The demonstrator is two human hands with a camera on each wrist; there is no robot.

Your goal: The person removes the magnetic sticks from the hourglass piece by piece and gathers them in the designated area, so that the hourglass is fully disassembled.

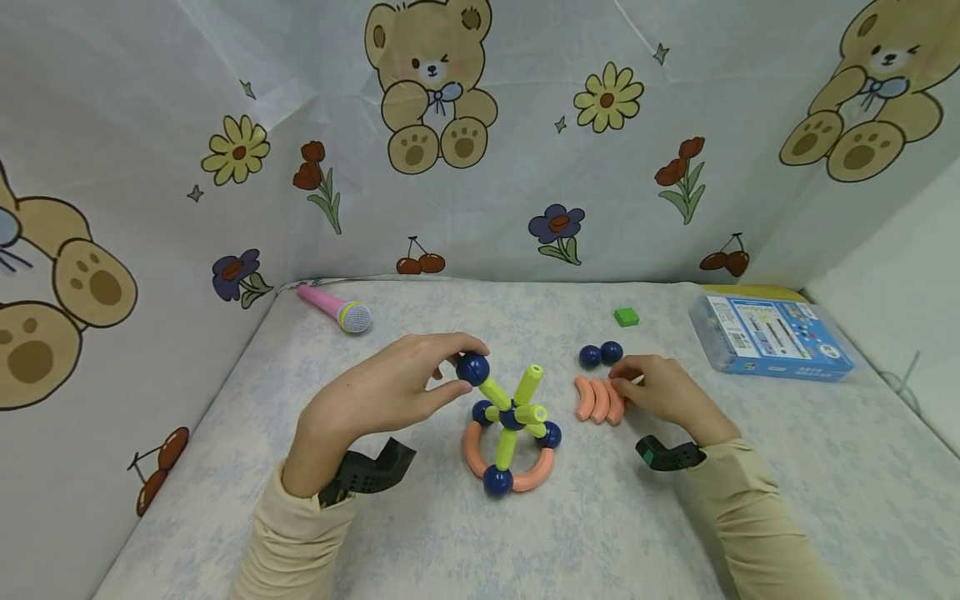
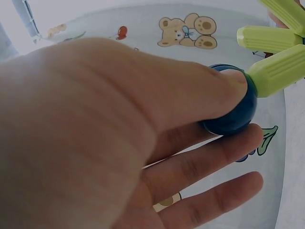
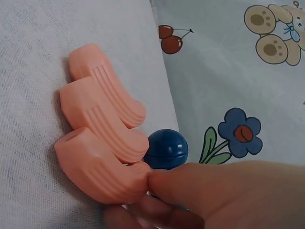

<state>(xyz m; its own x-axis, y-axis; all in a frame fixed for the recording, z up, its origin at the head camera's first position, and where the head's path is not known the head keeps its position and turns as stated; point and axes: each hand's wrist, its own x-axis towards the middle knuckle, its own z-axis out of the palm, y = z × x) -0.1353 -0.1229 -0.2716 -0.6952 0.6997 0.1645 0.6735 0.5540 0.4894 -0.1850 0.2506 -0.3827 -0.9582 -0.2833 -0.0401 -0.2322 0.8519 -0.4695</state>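
Head view: blue ball (image 1: 472, 368), at end of green rod (image 1: 496, 393) on toy frame (image 1: 513, 417), pinched by left hand (image 1: 382, 379); rightmost orange piece (image 1: 616, 404) in row of three, right of frame, pinched by right hand (image 1: 666, 393)
Left wrist view: ball gripped under thumb, lowest finger extended clear
Right wrist view: piece's end nipped between thumb and finger, loose ball (image 3: 167, 145) seen near

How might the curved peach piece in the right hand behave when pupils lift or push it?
The curved peach piece is probably stiff, given its crisp moulded edges. Its ridges may help with grip. Its bent shape suggests rocking rather than rolling far.
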